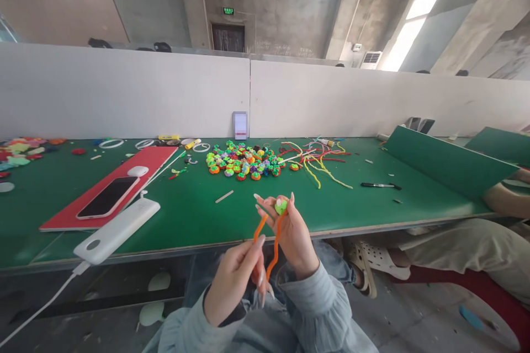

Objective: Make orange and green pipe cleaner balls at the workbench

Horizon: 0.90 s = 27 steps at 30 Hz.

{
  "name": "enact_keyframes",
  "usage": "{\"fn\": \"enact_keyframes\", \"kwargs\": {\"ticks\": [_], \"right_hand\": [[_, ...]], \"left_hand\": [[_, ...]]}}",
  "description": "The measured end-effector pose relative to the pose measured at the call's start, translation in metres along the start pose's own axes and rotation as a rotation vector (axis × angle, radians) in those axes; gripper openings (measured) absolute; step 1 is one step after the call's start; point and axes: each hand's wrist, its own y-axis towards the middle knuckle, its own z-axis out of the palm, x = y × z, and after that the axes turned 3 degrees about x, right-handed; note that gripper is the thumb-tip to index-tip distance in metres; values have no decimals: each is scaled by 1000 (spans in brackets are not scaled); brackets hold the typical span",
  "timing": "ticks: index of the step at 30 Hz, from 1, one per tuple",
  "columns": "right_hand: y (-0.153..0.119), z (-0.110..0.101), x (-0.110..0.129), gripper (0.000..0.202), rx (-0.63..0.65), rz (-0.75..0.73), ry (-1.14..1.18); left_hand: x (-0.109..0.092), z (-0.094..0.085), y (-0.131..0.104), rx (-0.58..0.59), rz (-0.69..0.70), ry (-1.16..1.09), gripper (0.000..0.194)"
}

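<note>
In front of the table's near edge, my left hand (238,270) is closed in a pinch on a fuzzy orange pipe cleaner (259,228). One stretch of it rises from those fingertips towards my right hand; another hangs in a wavy line between the hands. My right hand (296,240) is turned palm up, thumb and fingers curled around a small bright-green fuzzy piece (281,207) with a pale spot on top. The orange strand meets this piece at its underside; my fingers partly hide the join.
On the green table (178,220) lies a heap of small colourful fuzzy pieces (238,161). Loose pipe cleaners (317,168) and a black pen (381,185) lie to its right. At left are a phone (108,197), a red folder (62,219) and a white power strip (118,231). Another person's leg (455,253) shows at right.
</note>
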Motion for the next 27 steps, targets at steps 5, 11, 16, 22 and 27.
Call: {"fn": "enact_keyframes", "kwargs": {"ticks": [5, 11, 16, 22, 27], "right_hand": [[-3, 3, -3, 31, 29, 24, -7], [-5, 7, -4, 33, 57, -11, -48], [-7, 8, -7, 29, 68, -105, -200], [-11, 9, -9, 26, 84, -169, -356], [-13, 10, -9, 27, 76, -133, -369]], "left_hand": [[3, 9, 9, 66, -34, 66, 48], [7, 13, 15, 3, -28, 66, 50], [5, 14, 16, -39, -60, 32, 52], [-1, 13, 14, 30, -25, -13, 51], [-3, 14, 13, 34, 20, -65, 50]]}}
